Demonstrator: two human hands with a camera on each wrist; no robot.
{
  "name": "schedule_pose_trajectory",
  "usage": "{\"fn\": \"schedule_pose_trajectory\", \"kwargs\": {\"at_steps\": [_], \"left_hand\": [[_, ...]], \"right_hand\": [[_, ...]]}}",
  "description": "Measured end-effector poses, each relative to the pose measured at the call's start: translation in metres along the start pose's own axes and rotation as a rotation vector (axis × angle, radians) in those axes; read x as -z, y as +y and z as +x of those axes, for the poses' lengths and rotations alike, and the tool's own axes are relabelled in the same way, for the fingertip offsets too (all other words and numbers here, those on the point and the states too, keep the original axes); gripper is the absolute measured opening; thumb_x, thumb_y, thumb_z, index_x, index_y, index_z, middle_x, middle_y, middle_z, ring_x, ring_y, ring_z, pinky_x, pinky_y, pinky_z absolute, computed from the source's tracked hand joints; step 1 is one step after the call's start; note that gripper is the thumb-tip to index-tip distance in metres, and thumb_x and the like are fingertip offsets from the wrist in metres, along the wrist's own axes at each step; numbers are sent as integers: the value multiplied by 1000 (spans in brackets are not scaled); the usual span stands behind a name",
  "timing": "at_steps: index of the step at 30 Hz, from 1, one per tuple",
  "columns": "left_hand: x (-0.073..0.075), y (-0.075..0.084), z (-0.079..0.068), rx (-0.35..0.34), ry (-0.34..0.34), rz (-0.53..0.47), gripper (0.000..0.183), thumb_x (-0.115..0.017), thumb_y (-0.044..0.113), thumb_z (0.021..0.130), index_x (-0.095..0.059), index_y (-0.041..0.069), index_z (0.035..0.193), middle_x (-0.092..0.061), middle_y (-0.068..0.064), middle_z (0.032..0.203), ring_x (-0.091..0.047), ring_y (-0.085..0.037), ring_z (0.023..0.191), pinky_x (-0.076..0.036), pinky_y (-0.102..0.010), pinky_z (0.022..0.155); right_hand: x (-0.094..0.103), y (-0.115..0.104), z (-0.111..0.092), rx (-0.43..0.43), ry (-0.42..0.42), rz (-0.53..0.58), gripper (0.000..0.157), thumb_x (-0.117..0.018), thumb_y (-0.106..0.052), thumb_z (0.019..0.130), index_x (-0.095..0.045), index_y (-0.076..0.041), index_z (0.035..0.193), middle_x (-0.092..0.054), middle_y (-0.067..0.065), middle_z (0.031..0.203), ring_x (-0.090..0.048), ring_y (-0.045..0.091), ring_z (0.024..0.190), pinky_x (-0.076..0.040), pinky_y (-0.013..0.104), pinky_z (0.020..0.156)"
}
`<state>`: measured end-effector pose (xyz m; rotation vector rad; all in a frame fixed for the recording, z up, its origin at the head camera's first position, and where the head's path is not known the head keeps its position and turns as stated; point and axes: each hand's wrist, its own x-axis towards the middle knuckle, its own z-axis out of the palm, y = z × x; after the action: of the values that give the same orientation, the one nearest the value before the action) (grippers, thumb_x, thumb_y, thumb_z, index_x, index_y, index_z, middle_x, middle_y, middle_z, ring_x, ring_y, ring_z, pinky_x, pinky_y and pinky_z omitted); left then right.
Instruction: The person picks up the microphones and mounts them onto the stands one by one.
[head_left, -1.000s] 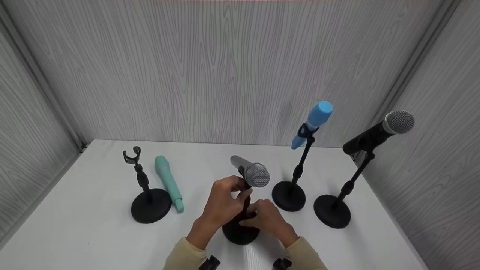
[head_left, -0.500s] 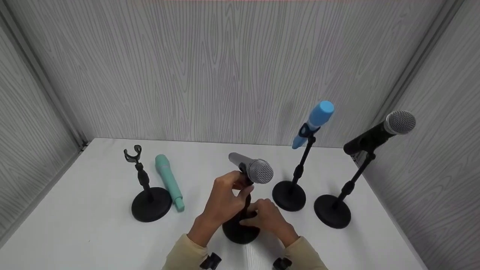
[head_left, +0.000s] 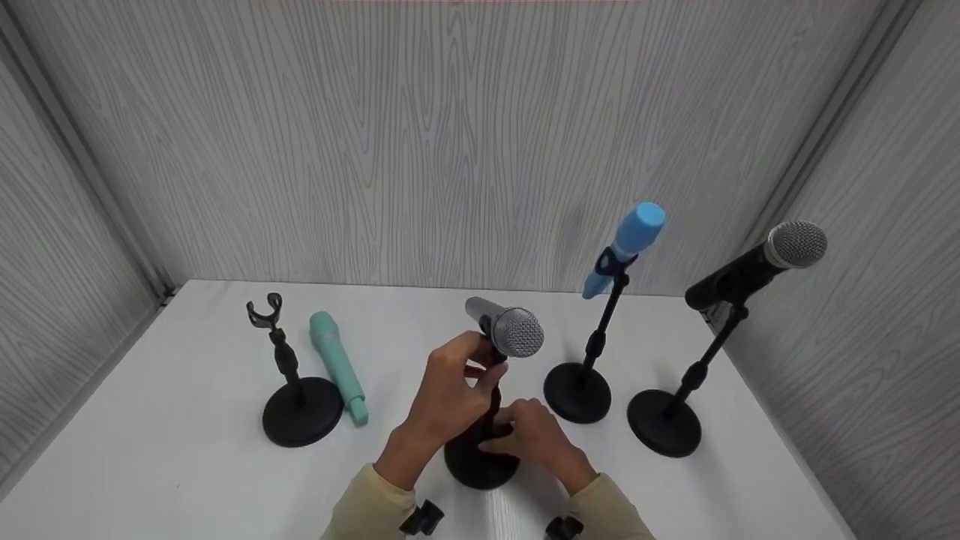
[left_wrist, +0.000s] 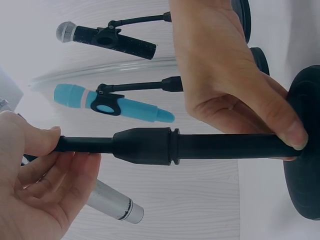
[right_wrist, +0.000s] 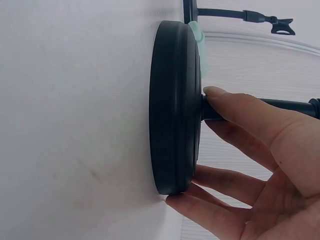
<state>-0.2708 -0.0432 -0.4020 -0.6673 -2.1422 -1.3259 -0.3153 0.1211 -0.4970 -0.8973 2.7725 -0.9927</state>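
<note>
A silver microphone (head_left: 517,332) sits tilted in the clip of a black desk microphone stand (head_left: 480,469) at the front middle of the table. Just beneath the clip, my left hand (head_left: 450,386) pinches the thin upper pole between thumb and fingers. My right hand (head_left: 536,435) grips the foot of the thicker lower pole, and in the right wrist view some of its fingers touch the edge of the round base (right_wrist: 175,107). Between the two hands, the left wrist view shows the collar (left_wrist: 145,146) of the pole. The clip is mostly hidden behind the left hand there.
To the right stand a stand with a blue microphone (head_left: 637,229) and another with a black microphone (head_left: 739,277). On the left, a teal microphone (head_left: 337,364) lies beside a stand with a bare clip (head_left: 300,412). Grey panels (head_left: 450,150) enclose the white table (head_left: 187,480).
The left hand has risen slightly, and the silver microphone has gone up with the upper pole. The microphone also turned a little. My right hand has stayed at the base.
</note>
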Motion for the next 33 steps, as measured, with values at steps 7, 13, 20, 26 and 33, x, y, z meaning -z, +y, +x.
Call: {"fn": "schedule_pose_trajectory", "kwargs": {"at_steps": [7, 13, 20, 26, 33], "left_hand": [[2, 5, 6, -14, -3, 6, 17, -68, 2, 83, -61, 8, 97, -64, -1, 92, -65, -9, 81, -54, -18, 61], [5, 10, 10, -13, 0, -9, 16, -68, 2, 84, -61, 10, 96, -64, 0, 91, -65, -10, 80, -54, -18, 59], [6, 14, 15, -10, -11, -22, 13, -65, 7, 87, -59, 12, 98, -65, 0, 94, -65, -13, 82, -53, -18, 56], [5, 15, 17, -3, -10, -43, 12, -65, 9, 89, -59, 13, 99, -64, 2, 94, -65, -15, 83, -54, -21, 55], [5, 15, 17, -19, 2, -48, 11, -64, 9, 89, -59, 12, 98, -65, 1, 94, -65, -17, 83, -54, -20, 54]], "right_hand": [[0, 1, 0, 20, 3, -11, 26, -81, -29, 73, -63, -14, 59, -49, -14, 53, -35, -2, 50, -28, 15, 46], [0, 0, 0, -1, 0, -22, 25, -81, -30, 72, -65, -15, 60, -49, -16, 53, -36, -2, 50, -28, 15, 46], [0, 0, 0, -1, 7, -23, 27, -82, -31, 72, -64, -14, 59, -48, -16, 53, -35, -2, 51, -28, 15, 47], [0, 1, 0, 15, 8, -10, 27, -82, -29, 72, -64, -14, 60, -47, -15, 53, -34, -2, 49, -27, 15, 46], [0, 1, -1, 4, -7, 7, 25, -81, -29, 73, -65, -15, 61, -49, -14, 53, -36, -1, 50, -29, 15, 46]]}}
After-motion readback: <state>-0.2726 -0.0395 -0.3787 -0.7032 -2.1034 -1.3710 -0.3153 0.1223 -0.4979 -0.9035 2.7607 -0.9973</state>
